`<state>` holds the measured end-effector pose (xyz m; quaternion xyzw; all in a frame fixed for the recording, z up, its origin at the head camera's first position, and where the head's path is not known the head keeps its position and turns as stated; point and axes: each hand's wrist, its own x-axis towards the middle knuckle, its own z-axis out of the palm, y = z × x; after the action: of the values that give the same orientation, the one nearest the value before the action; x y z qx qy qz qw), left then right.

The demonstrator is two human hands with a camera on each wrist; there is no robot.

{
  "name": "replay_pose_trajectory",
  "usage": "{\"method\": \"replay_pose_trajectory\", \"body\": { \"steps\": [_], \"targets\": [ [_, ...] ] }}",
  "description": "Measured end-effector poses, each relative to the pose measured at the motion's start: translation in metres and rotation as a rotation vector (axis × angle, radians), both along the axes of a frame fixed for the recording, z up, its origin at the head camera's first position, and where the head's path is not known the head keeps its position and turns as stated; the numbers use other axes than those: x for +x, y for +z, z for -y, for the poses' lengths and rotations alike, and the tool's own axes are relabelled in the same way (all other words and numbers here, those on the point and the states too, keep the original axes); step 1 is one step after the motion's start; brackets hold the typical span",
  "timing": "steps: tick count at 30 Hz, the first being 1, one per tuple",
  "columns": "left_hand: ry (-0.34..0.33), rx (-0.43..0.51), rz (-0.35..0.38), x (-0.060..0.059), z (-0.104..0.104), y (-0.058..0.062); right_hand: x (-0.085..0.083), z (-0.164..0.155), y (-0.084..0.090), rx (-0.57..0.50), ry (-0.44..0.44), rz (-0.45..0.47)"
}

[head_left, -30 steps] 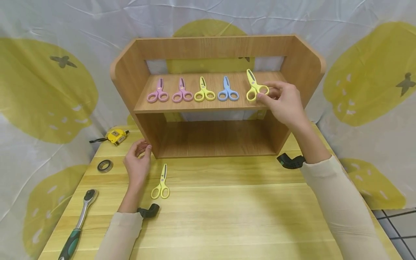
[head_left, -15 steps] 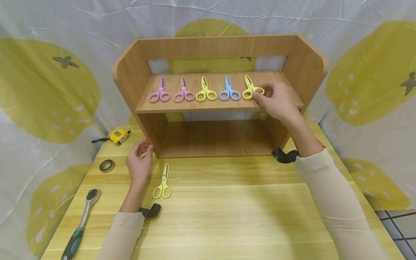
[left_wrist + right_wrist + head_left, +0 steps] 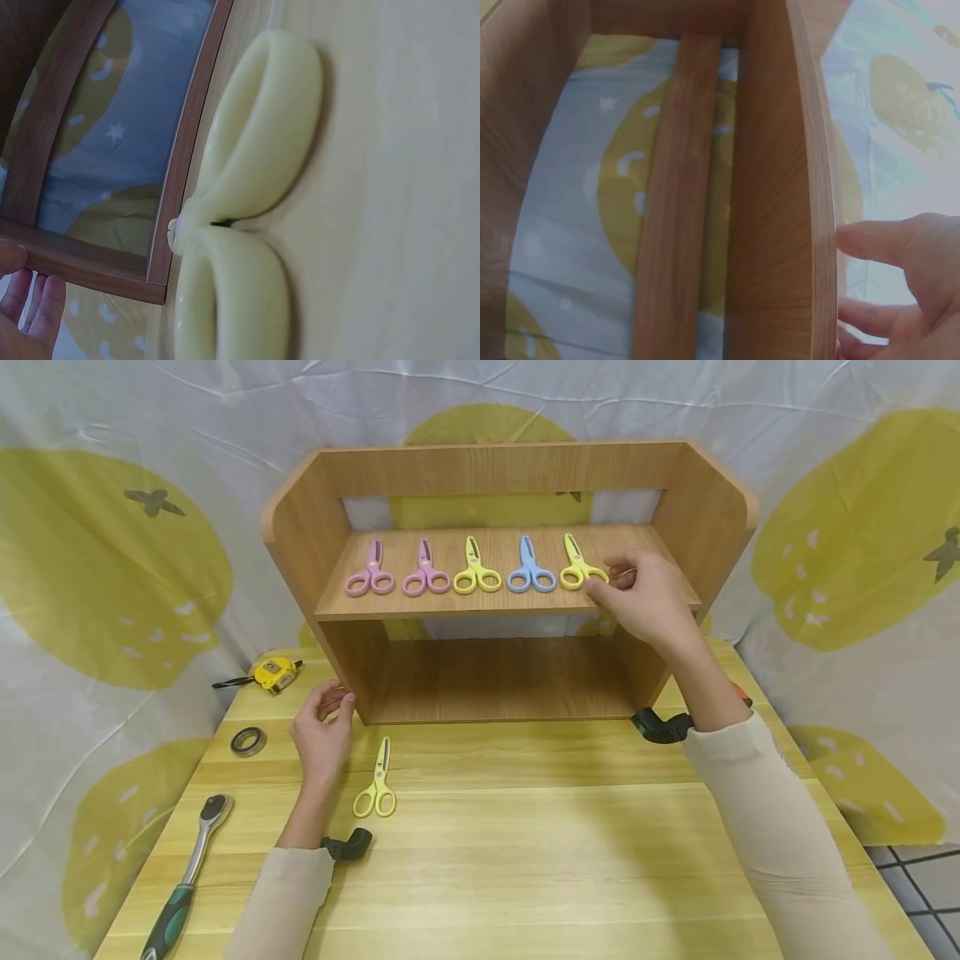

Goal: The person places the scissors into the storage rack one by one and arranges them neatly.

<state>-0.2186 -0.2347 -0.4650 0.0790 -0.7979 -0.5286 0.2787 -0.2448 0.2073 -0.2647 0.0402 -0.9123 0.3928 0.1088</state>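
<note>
A pair of yellow scissors (image 3: 573, 560) lies at the right end of a row on the upper board of a wooden shelf (image 3: 502, 602). My right hand (image 3: 645, 593) has its thumb and fingers at the right handle loop; the right wrist view hides the fingertips behind the board's edge. To the left in the row lie blue scissors (image 3: 528, 564), more yellow scissors (image 3: 472, 564) and two purple pairs. Bent fingers of my left hand (image 3: 322, 735) touch the shelf's lower left side. Beside that hand, another yellow pair (image 3: 377, 781) lies on the table.
Along the table's left side are a yellow tape measure (image 3: 274, 675), a bearing ring (image 3: 247, 741) and a green-handled ratchet wrench (image 3: 187, 877). A small orange-red thing (image 3: 742, 694) shows partly behind my right forearm. A printed curtain (image 3: 150, 410) hangs behind the shelf.
My right hand has lowered the yellow scissors and shifted them left, so they lie on the upper board in line with the others. My left hand has stayed in place.
</note>
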Motion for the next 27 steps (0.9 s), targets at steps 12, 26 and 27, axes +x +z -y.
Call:
{"method": "replay_pose_trajectory", "body": {
  "steps": [12,26,27],
  "targets": [
    [-0.009,-0.015,0.007,-0.001,0.002,0.001,0.045,0.009,-0.029,-0.191,-0.059,-0.292],
    [-0.046,0.0,0.014,0.0,0.004,0.005,0.074,0.065,-0.104,-0.267,0.202,-0.119],
    [-0.046,-0.002,0.019,0.0,0.004,0.005,0.075,0.069,-0.111,-0.274,0.218,-0.101]
  ]
}}
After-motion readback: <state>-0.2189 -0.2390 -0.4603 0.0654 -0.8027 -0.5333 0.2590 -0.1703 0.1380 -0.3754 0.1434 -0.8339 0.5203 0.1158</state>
